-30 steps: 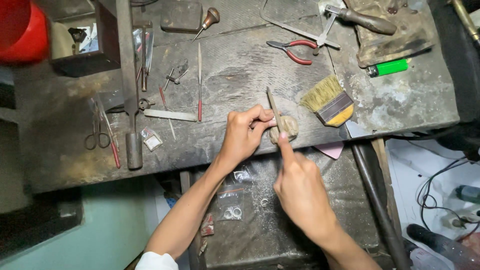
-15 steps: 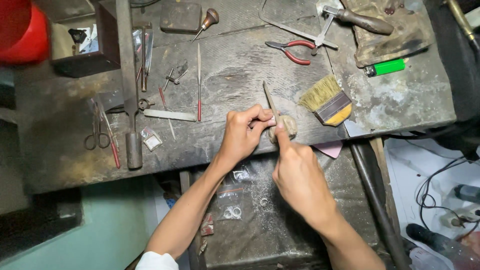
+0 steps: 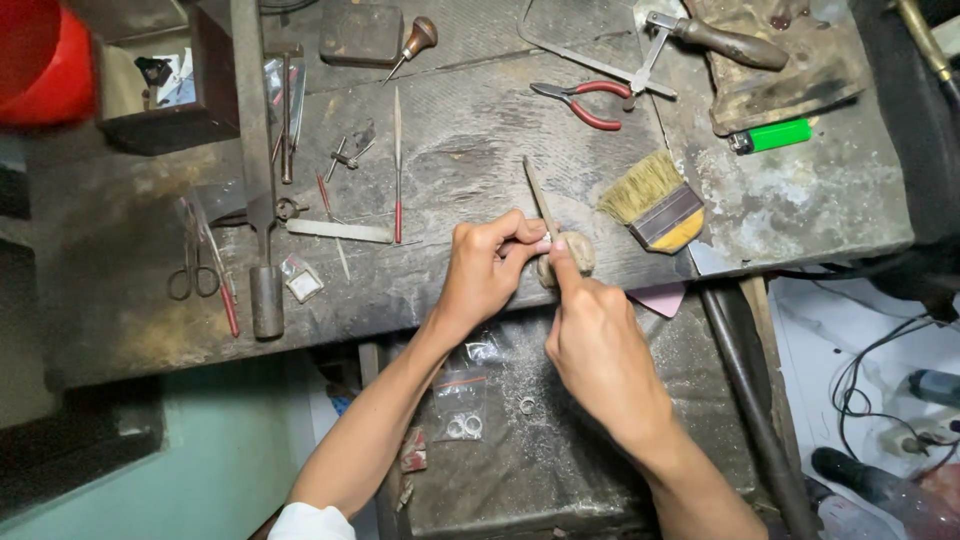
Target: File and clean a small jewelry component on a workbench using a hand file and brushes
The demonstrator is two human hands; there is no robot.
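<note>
My left hand (image 3: 488,270) pinches a very small piece against a rounded wooden bench peg (image 3: 574,252) at the front edge of the dark workbench (image 3: 470,170); the piece is too small to make out. My right hand (image 3: 597,345) grips a thin metal file (image 3: 539,200) that slants up and away from the fingers, its lower end at the pinched piece. The two hands touch at the fingertips over the peg.
A flat bristle brush (image 3: 655,202) lies right of the peg. Red-handled pliers (image 3: 585,102), a green lighter (image 3: 772,135), a saw frame (image 3: 640,55), needle files (image 3: 397,165), scissors (image 3: 195,265) and a red container (image 3: 45,60) sit on the bench. Below, a tray (image 3: 530,440) holds rings and small bags.
My right hand has shifted slightly along with the file, stroking against the piece. My left hand stays put at the peg.
</note>
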